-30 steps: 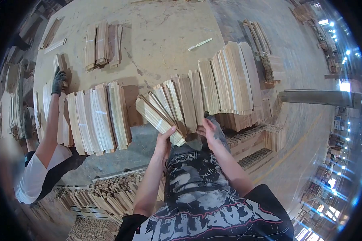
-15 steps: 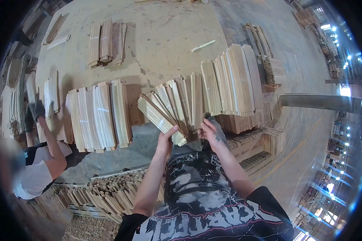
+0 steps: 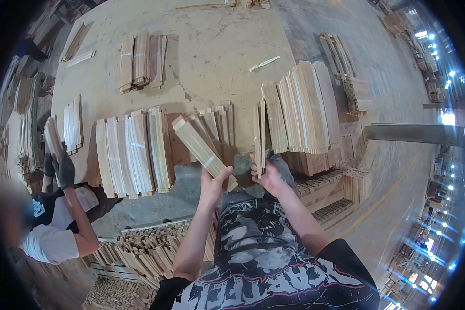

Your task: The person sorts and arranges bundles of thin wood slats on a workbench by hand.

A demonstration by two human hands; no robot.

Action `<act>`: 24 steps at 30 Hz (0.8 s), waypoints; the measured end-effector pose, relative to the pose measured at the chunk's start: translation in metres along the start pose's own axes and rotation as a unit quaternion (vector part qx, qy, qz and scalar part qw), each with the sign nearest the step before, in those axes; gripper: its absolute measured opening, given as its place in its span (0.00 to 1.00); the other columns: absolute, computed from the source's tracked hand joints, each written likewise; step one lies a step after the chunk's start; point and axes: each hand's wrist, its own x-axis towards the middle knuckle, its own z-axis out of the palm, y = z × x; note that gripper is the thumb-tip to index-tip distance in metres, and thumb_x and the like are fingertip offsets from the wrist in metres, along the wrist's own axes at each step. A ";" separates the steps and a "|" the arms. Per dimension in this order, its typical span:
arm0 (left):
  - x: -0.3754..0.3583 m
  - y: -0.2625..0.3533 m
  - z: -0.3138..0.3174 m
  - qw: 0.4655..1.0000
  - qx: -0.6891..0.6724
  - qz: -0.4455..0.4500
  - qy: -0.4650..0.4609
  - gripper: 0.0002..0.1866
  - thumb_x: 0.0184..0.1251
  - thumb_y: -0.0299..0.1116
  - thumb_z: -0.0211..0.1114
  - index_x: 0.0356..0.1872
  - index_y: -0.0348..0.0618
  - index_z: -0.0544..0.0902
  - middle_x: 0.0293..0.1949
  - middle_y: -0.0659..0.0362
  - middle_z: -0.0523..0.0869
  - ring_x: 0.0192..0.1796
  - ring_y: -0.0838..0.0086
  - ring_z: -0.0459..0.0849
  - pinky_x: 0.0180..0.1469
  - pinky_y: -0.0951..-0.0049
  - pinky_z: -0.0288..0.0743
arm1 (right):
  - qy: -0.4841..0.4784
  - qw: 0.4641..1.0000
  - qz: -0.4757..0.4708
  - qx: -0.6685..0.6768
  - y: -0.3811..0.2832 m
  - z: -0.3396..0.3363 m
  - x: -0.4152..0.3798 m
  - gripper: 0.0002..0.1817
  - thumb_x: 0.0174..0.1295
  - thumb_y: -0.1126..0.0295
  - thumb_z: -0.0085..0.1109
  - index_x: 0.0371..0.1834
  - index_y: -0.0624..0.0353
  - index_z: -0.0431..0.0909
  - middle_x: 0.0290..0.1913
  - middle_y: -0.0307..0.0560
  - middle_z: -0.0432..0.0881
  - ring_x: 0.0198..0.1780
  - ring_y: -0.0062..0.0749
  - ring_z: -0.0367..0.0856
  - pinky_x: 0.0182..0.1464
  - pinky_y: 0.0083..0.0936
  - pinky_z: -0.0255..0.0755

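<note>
My left hand (image 3: pixel 215 184) is wrapped round the lower end of some wooden strips (image 3: pixel 201 149), which slant up to the left. Behind them, loose strips (image 3: pixel 223 124) lie fanned on the table. My right hand (image 3: pixel 266 176) grips the lower ends of narrow strips (image 3: pixel 260 135) standing nearly upright on edge. Just right of these is a large row of strips (image 3: pixel 299 111). To the left of my left hand lies another wide row of strips (image 3: pixel 134 152).
At the left, a co-worker (image 3: pixel 62 222) with gloved hands holds strips (image 3: pixel 54 144). Smaller bundles (image 3: pixel 139 59) and a pale brush-like tool (image 3: pixel 264 63) lie farther back on the table (image 3: pixel 212 72). Below it are stacked pieces (image 3: pixel 155 245). A metal beam (image 3: pixel 413 133) is at right.
My right hand now holds narrow strips drawn away from the fanned ones, with a gap between. The bundle in my left hand has shifted slightly left. The co-worker has raised some strips.
</note>
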 end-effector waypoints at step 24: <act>-0.004 -0.052 -0.017 0.866 0.192 0.318 0.335 0.38 0.66 0.40 0.66 0.70 0.30 0.61 0.64 0.36 0.68 0.67 0.43 0.66 0.69 0.51 0.57 | -0.069 0.911 0.029 -0.405 0.038 0.046 0.067 0.20 0.77 0.57 0.44 0.60 0.58 0.76 0.51 0.45 0.85 0.50 0.30 0.84 0.51 0.28 0.77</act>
